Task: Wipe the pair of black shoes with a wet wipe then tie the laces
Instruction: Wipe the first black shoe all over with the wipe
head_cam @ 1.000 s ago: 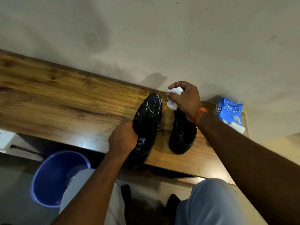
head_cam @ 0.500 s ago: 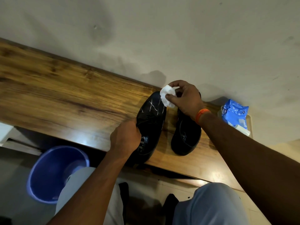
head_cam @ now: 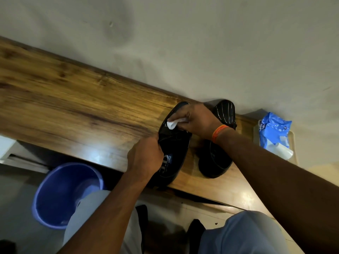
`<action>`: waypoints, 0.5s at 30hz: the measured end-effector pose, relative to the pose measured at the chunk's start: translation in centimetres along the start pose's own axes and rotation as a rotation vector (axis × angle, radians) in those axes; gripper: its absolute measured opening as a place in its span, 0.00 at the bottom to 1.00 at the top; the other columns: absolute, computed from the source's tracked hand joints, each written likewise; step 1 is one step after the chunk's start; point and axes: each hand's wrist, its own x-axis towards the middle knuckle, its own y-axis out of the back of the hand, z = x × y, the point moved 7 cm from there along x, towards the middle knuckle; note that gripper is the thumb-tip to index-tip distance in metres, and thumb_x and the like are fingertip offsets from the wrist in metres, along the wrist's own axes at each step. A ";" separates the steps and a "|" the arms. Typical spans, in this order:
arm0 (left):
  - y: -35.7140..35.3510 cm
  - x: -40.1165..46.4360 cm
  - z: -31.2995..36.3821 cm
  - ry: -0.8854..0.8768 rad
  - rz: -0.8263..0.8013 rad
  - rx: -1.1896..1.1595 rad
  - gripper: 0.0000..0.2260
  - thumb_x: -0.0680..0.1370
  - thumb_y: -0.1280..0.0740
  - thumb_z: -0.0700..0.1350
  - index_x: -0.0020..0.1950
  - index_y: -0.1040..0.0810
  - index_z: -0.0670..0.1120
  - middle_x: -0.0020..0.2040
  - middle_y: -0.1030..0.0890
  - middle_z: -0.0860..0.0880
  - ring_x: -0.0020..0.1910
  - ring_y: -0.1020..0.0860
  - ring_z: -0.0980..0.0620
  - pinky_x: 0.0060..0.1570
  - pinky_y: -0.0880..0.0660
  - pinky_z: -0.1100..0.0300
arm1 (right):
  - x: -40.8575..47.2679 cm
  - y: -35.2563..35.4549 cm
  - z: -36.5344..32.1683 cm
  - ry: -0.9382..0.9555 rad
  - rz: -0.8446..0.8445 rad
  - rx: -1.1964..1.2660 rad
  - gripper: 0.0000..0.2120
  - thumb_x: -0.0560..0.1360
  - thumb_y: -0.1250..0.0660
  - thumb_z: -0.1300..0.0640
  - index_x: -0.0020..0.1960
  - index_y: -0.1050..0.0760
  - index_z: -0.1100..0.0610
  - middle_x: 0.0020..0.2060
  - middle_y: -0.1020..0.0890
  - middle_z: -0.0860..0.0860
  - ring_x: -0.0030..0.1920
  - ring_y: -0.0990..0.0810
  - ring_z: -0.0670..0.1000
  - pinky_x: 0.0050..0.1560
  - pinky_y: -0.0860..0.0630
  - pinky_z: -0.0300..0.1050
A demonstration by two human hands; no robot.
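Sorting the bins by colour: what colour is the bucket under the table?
Blue-purple bucket, clearest in the head view.

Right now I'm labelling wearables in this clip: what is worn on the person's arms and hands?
Both forearms are bare: no sleeves, gloves or watch show. The right hand has a thin orange band around its wrist, seemingly several strands. The left hand and its wrist carry nothing visible.
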 end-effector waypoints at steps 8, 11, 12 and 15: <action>0.3 0.7 -0.7 -0.028 -0.035 0.016 0.16 0.79 0.40 0.43 0.64 0.24 0.58 0.52 0.17 0.51 0.49 0.19 0.48 0.42 0.27 0.57 | 0.9 -1.5 0.8 0.074 -0.134 -0.307 0.12 0.70 0.28 0.64 0.52 0.16 0.55 0.45 0.16 0.56 0.47 0.17 0.58 0.43 0.22 0.48; 0.5 1.1 -1.3 -0.035 -0.041 0.068 0.21 0.78 0.39 0.42 0.66 0.26 0.62 0.52 0.17 0.53 0.48 0.20 0.49 0.40 0.29 0.59 | 0.7 -1.0 3.0 -0.022 -0.114 -0.388 0.12 0.70 0.29 0.64 0.52 0.16 0.54 0.45 0.18 0.57 0.47 0.18 0.61 0.42 0.24 0.48; 0.6 1.3 -1.4 -0.031 -0.040 0.076 0.22 0.78 0.39 0.41 0.66 0.27 0.63 0.53 0.17 0.53 0.49 0.20 0.50 0.40 0.29 0.59 | 0.5 -0.7 3.7 -0.080 -0.107 -0.395 0.13 0.71 0.30 0.65 0.53 0.16 0.54 0.47 0.18 0.57 0.49 0.19 0.61 0.44 0.25 0.48; 0.7 1.8 -1.7 0.000 -0.029 0.079 0.22 0.77 0.39 0.42 0.66 0.27 0.65 0.56 0.17 0.54 0.52 0.20 0.48 0.42 0.27 0.58 | -0.3 -0.7 4.4 -0.218 -0.064 -0.349 0.15 0.73 0.33 0.65 0.57 0.17 0.54 0.52 0.19 0.56 0.53 0.20 0.59 0.51 0.25 0.48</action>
